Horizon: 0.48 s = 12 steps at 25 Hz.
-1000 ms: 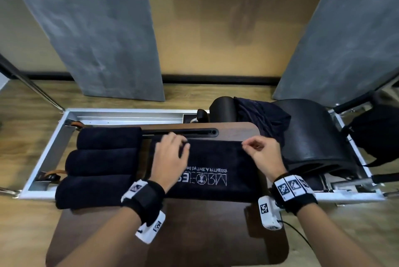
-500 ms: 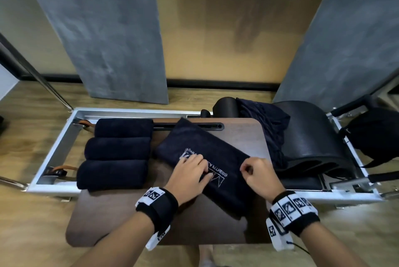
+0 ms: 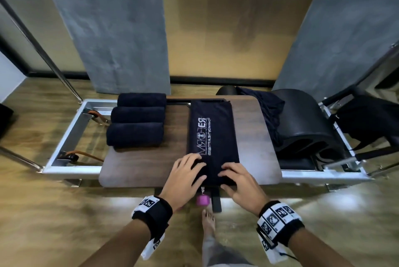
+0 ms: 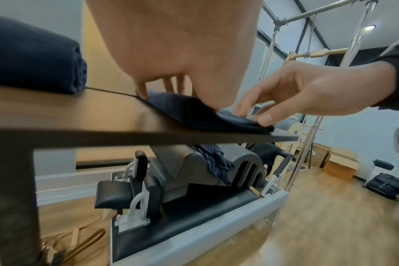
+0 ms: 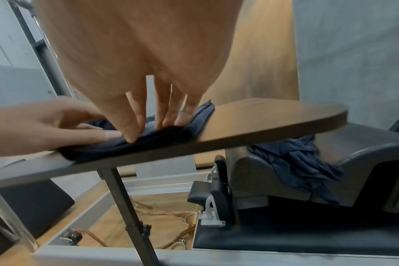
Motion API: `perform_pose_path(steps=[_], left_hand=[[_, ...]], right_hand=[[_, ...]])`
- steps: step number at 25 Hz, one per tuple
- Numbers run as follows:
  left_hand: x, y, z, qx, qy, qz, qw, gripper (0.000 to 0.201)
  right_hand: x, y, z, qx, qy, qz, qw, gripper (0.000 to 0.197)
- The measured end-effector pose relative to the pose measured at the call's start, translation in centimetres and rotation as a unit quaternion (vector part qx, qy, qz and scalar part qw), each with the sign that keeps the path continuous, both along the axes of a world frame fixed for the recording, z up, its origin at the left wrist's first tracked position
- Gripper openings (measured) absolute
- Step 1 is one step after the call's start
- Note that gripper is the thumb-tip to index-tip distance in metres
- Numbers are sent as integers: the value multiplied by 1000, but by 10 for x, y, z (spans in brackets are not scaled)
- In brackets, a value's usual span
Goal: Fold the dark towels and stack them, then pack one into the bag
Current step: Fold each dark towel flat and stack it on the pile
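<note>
Both hands on printed towel, near edge of table.
L hand [image 3: 187, 175] & R hand [image 3: 239, 181] spread flat, pressing towel [image 3: 212, 135] on table [image 3: 257, 137]; 3 rolled towels [image 3: 137, 122] lie apart at left.

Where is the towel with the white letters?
In the head view the lettered towel lies in the middle of the brown table, right of three rolled towels, both hands at its near end.

A dark wooden table [image 3: 254, 152] is carrying four dark towels. Three rolled towels [image 3: 138, 121] are lying side by side, touching, at its far left corner. A long folded towel with white lettering [image 3: 212, 130] is lying flat along the middle, reaching the near edge.
</note>
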<state>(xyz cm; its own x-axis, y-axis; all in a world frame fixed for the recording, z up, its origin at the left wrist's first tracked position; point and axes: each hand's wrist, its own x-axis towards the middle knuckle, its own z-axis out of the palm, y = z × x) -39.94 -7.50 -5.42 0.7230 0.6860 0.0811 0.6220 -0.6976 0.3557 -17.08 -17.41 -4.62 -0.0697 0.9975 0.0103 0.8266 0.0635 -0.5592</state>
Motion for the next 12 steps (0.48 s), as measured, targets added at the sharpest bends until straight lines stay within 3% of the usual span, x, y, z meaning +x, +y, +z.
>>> perform_pose_path(steps=[5, 9, 12], left_hand=[[-28, -22, -5, -37, -1, 6, 999, 40], [-34, -18, -1, -95, -95, 18, 991, 25], [-33, -11, 4, -89, -153, 50, 983, 14]], right_hand=[[-6, -19, -9, 25, -28, -14, 999, 41], [-5, -24, -13, 31, -56, -12, 998, 45], [-5, -25, -15, 31, -72, -18, 997, 45]])
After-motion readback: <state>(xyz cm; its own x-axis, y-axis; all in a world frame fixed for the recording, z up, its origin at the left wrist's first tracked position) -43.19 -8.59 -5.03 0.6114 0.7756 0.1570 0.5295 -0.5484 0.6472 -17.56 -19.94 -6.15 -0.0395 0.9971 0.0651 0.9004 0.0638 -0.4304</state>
